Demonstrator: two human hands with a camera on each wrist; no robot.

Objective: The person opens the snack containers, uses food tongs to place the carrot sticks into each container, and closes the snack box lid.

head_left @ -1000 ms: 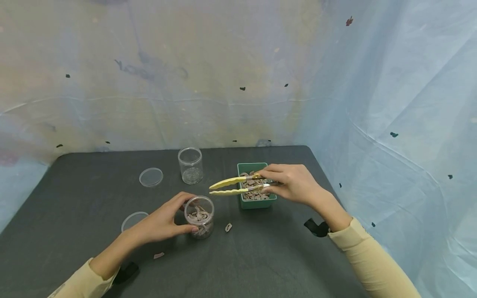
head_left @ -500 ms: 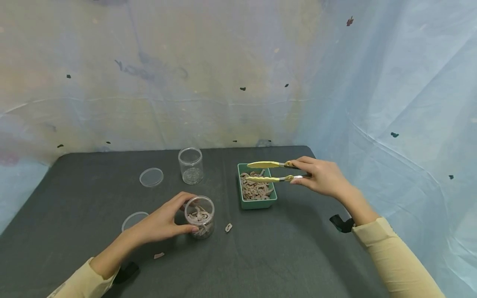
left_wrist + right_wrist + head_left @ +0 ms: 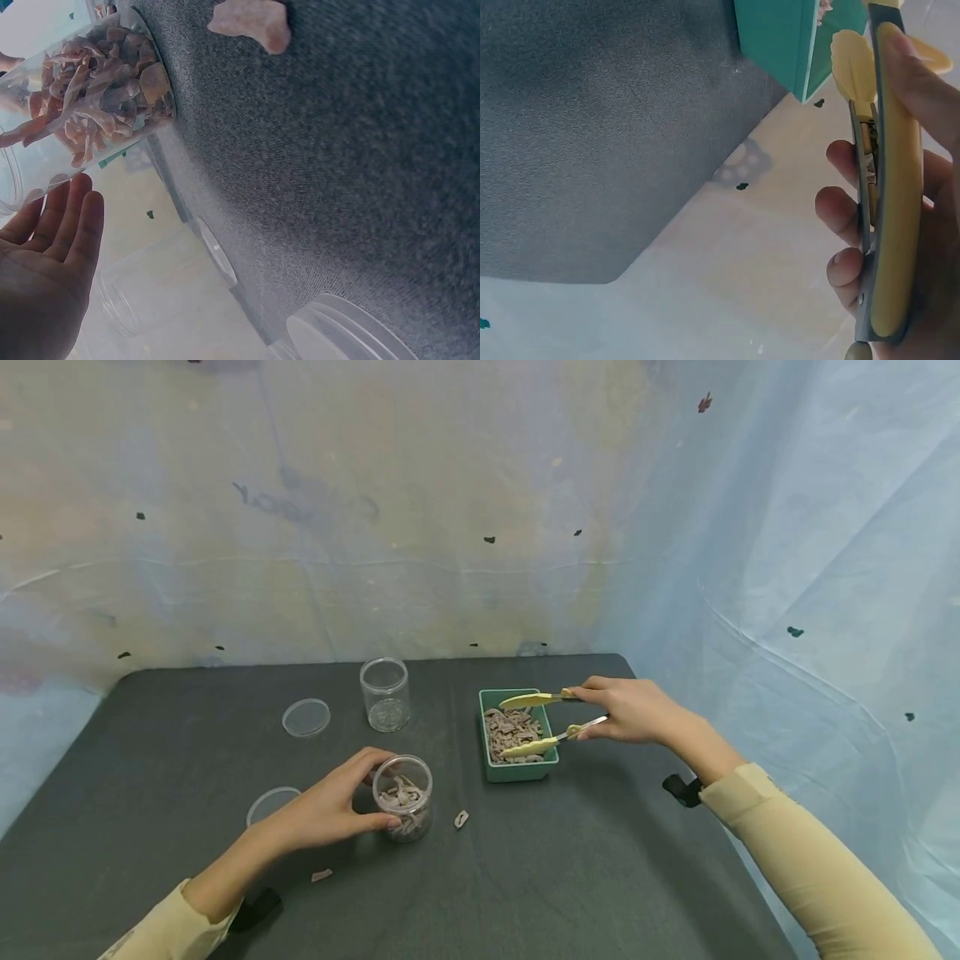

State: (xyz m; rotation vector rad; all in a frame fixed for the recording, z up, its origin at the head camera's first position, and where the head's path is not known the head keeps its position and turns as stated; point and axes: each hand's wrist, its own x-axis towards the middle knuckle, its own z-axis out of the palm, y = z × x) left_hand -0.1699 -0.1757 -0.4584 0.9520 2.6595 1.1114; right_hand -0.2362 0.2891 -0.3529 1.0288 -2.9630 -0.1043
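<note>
My left hand (image 3: 330,810) holds a clear plastic jar (image 3: 405,827) between thumb and fingers. In the left wrist view the fingertips lie along the jar's wall, and greyish-brown dried pieces (image 3: 101,90) fill its lower part. My right hand (image 3: 633,708) grips a pair of yellow-tipped tongs (image 3: 536,699) by the handles. Their arms stand apart, the tips over a green box (image 3: 522,772) heaped with the same kind of pieces (image 3: 513,731). In the right wrist view the thumb lies along one yellow handle (image 3: 901,187), the fingers curled round the other side.
A second clear jar (image 3: 385,693), holding nothing, stands farther back. One clear lid (image 3: 306,718) lies left of it; another (image 3: 262,803) is partly hidden behind my left hand. Loose pieces lie on the dark table, one (image 3: 461,819) right of the held jar, one (image 3: 321,875) near my left forearm.
The tongs have moved right from near the held jar to over the green box, then lowered, their arms spreading wider. My left hand and the jar have stayed put.
</note>
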